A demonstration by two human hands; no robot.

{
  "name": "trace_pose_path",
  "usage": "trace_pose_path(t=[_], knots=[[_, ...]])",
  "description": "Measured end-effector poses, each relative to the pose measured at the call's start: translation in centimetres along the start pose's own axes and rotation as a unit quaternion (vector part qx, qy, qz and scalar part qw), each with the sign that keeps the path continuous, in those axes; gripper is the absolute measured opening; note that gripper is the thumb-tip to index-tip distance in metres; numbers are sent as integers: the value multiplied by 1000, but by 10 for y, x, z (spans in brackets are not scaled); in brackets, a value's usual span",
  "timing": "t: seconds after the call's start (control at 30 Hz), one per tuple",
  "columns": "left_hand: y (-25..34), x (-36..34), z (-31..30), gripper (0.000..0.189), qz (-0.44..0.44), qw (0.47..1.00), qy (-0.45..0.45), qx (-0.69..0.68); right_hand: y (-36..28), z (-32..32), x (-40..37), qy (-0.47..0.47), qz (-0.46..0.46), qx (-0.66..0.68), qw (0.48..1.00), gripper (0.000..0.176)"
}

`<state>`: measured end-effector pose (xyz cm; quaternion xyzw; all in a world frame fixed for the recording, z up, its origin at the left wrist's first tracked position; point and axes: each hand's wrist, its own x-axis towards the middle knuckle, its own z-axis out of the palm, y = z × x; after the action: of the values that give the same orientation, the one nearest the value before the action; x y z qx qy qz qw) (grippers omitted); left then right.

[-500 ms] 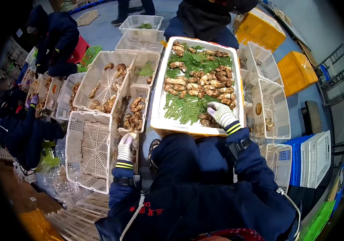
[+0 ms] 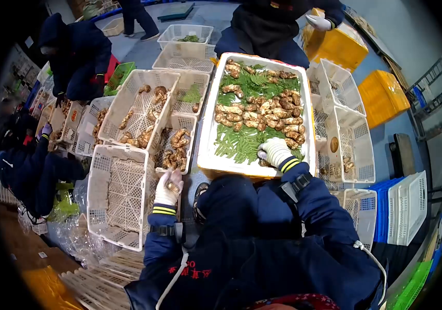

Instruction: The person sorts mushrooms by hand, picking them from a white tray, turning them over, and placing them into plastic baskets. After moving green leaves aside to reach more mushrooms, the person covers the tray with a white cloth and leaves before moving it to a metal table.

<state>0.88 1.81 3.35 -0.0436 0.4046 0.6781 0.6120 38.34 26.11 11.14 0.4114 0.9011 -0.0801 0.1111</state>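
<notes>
A white foam box (image 2: 208, 150) sits before my knees, lined with green fern leaves (image 2: 239, 144) and bearing rows of brown-and-cream matsutake mushrooms (image 2: 254, 116). My right hand (image 2: 275, 151), in a white striped glove, is inside its near edge with fingers curled over mushrooms there; part of one shows beneath, and the fingertips are partly hidden. My left hand (image 2: 168, 188), gloved as well, is turned palm up beside the box, fingers bent around a small mushroom (image 2: 173, 187). Just beyond it, a white crate (image 2: 192, 135) contains several mushrooms.
Left of me stand a bare-bottomed crate (image 2: 120, 194) and a larger crate (image 2: 135, 103) with scattered mushrooms. More crates (image 2: 352, 139) and blue and white stacked baskets (image 2: 399, 206) line my right. A person (image 2: 267, 31) sits opposite, a gloved hand (image 2: 319, 22) raised; others work at left.
My right hand has moved left, over the mushrooms at the near edge. My left hand has rolled palm up, showing the mushroom in it. The opposite person's gloved hand has come into view.
</notes>
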Motion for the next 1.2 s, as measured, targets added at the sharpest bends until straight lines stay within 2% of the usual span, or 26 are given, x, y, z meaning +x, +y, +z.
trace_pose_path(t=[0.03, 0.07, 0.1, 0.13, 0.17, 0.2, 0.27, 0.3, 0.33, 0.4, 0.43, 0.47, 0.53, 0.57, 0.67, 0.7, 0.73, 0.8, 0.83, 0.87, 0.9, 0.93, 0.97, 1.03, 1.07, 1.2], knots=[[0, 7, 17, 44, -11, 995, -96, -3, 8, -1, -4, 81, -1, 75, 994, 31], [-2, -5, 55, 47, 11, 993, -108, 40, 13, -1, -6, 161, -3, 149, 976, 30], [-1, -26, 101, 48, 19, 989, -126, 69, 14, 3, -8, 200, 14, 404, 893, 31], [-13, -8, 110, 47, -13, 973, -231, 26, 10, -2, -11, 181, 27, 531, 827, 34], [-17, -14, 141, 43, -54, 953, -296, 28, 1, -16, -17, 160, 40, 648, 744, 38], [-28, -37, 182, 37, -54, 977, -195, 67, -9, -31, -24, 135, 52, 751, 645, 44], [-50, -14, 193, 51, -108, 929, -349, 60, -36, -52, -36, 116, -12, 827, 550, 46], [-61, -19, 208, 50, -128, 939, -318, 31, -43, -56, -37, 109, -35, 832, 543, 50], [-71, -21, 218, 50, -148, 947, -287, 0, -53, -59, -41, 124, -25, 829, 545, 51], [-81, -23, 224, 52, -200, 917, -312, -148, -73, -67, -48, 188, -48, 784, 590, 50], [-82, -25, 222, 52, -220, 904, -317, -182, -77, -60, -49, 176, -19, 786, 593, 49], [-84, -26, 218, 53, -199, 905, -316, -204, -80, -61, -56, 146, -26, 785, 601, 46], [-91, -20, 206, 53, -154, 904, -313, -247, -83, -45, -52, 176, -61, 714, 675, 44], [-99, -4, 197, 55, -104, 929, -262, -239, -78, -28, -43, 239, -110, 619, 740, 42], [-78, -19, 199, 58, -99, 928, -296, -202, -91, -11, -45, 247, -103, 602, 752, 37], [-80, -22, 199, 58, -17, 954, -292, -59, -95, -17, -48, 281, -114, 563, 769, 36], [-85, -24, 200, 59, 64, 954, -281, 86, -97, -17, -48, 286, -99, 553, 776, 36], [-88, -23, 199, 58, 54, 962, -257, 75, -99, -15, -48, 297, -69, 532, 790, 35], [-87, -17, 194, 57, -36, 966, -244, -79, -103, -13, -49, 260, -21, 580, 772, 43], [-89, -9, 189, 57, -125, 939, -222, -230, -105, -13, -49, 270, -23, 554, 787, 48], [-95, -5, 191, 54, -68, 954, -246, -159, -109, -20, -52, 279, -26, 529, 801, 52], [-97, -2, 189, 54, -82, 950, -245, -174, -111, -23, -55, 287, -28, 502, 815, 57], [-98, 0, 185, 54, -96, 946, -245, -188, -101, -16, -48, 299, -67, 403, 862, 67], [-97, 0, 187, 52, -107, 934, -272, -205, -96, -18, -48, 253, -78, 369, 891, 60], [-106, 12, 182, 50, -81, 943, -270, -177, -93, -16, -48, 243, -89, 336, 906, 59], [-108, 0, 200, 48, -134, 953, -216, -166, -89, -13, -63, 240, -73, 398, 883, 53]])
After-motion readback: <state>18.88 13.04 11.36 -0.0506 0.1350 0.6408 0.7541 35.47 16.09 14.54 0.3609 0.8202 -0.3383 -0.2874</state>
